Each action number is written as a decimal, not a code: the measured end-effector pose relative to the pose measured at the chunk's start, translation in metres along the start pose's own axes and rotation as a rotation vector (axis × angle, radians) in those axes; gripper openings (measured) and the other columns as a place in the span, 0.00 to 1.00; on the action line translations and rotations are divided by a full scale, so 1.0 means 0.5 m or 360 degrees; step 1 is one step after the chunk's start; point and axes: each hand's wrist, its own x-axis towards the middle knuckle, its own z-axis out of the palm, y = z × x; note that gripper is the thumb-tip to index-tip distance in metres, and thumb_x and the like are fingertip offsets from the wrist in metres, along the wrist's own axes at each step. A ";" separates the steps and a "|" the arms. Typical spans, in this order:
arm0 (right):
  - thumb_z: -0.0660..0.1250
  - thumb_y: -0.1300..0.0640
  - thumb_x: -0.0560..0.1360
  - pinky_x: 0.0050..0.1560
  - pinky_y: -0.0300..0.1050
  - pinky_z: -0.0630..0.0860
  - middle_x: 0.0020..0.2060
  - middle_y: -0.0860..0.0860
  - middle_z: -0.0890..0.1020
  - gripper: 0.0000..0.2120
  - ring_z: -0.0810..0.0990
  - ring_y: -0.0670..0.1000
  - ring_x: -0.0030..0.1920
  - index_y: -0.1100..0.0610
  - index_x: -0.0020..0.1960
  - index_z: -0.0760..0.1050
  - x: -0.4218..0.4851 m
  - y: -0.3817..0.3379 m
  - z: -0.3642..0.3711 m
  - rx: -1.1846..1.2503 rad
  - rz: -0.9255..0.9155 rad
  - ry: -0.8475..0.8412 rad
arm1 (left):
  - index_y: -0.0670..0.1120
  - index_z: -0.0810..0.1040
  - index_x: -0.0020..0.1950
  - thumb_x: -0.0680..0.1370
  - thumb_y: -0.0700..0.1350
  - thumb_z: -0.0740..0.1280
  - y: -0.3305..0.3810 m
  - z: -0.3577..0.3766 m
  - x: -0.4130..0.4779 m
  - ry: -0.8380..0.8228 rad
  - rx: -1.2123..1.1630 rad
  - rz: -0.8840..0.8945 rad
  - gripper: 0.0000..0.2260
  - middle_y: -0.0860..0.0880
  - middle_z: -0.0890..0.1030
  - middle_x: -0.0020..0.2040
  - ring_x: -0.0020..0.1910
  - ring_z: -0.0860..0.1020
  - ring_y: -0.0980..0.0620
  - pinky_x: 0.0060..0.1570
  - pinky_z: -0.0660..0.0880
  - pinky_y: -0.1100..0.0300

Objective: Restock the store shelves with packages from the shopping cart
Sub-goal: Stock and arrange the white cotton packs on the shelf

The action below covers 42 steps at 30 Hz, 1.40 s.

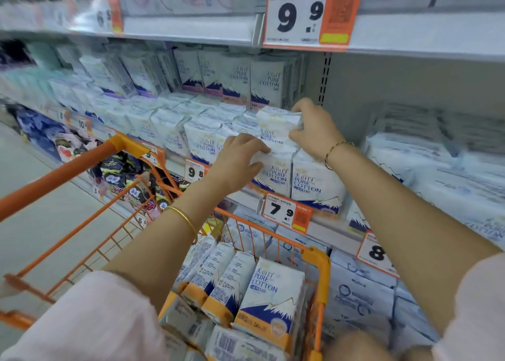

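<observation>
The person stands close to the shelf (330, 228) with both arms stretched forward over the orange shopping cart (319, 265). The right hand (314, 131) grips a white Pure Cotton package (276, 124) from its right side, the fingers curled around its upper corner, and holds it on top of the front row of the same packages on the middle shelf. The left hand (237, 160) is just beside and a little lower. Its fingertips and thumb seem to pinch the crimped top of the front package (273, 175), which stands upright at the shelf edge, directly under the held one. A yellow bangle (185, 220) sits on the left wrist and a thin bracelet (332, 153) on the right wrist; both sleeves are light pink. Under the front package hangs a price tag with 7.9 (284, 213), and a big tag with 9.9 (300, 13) is fixed on the shelf above. In the cart more Pure Cotton packs (273, 295) stand in a row, near its right front corner. The left part of the view is blurred.
</observation>
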 end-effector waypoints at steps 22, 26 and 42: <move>0.56 0.63 0.76 0.51 0.47 0.72 0.58 0.52 0.73 0.16 0.73 0.51 0.56 0.58 0.63 0.70 -0.203 -0.119 0.047 0.0099 -0.0466 0.0110 | 0.44 0.77 0.58 0.77 0.39 0.64 -0.052 -0.086 -0.194 -0.0563 -0.0231 -0.0425 0.10 0.48 0.78 0.55 0.55 0.77 0.49 0.59 0.74 0.53; 0.55 0.61 0.78 0.48 0.50 0.75 0.62 0.51 0.73 0.16 0.77 0.53 0.53 0.54 0.64 0.69 -0.305 -0.123 0.157 0.0210 -0.0370 -0.0505 | 0.48 0.69 0.69 0.78 0.50 0.65 -0.072 -0.082 -0.267 -0.1547 0.0197 -0.0560 0.21 0.49 0.70 0.68 0.66 0.70 0.50 0.63 0.68 0.57; 0.56 0.61 0.78 0.49 0.52 0.76 0.55 0.52 0.75 0.16 0.73 0.49 0.41 0.55 0.65 0.67 -0.352 -0.081 0.217 0.0173 -0.0165 -0.0755 | 0.49 0.68 0.66 0.74 0.60 0.66 -0.135 -0.032 -0.311 -0.2050 0.0510 -0.0439 0.25 0.46 0.68 0.64 0.62 0.69 0.47 0.58 0.68 0.53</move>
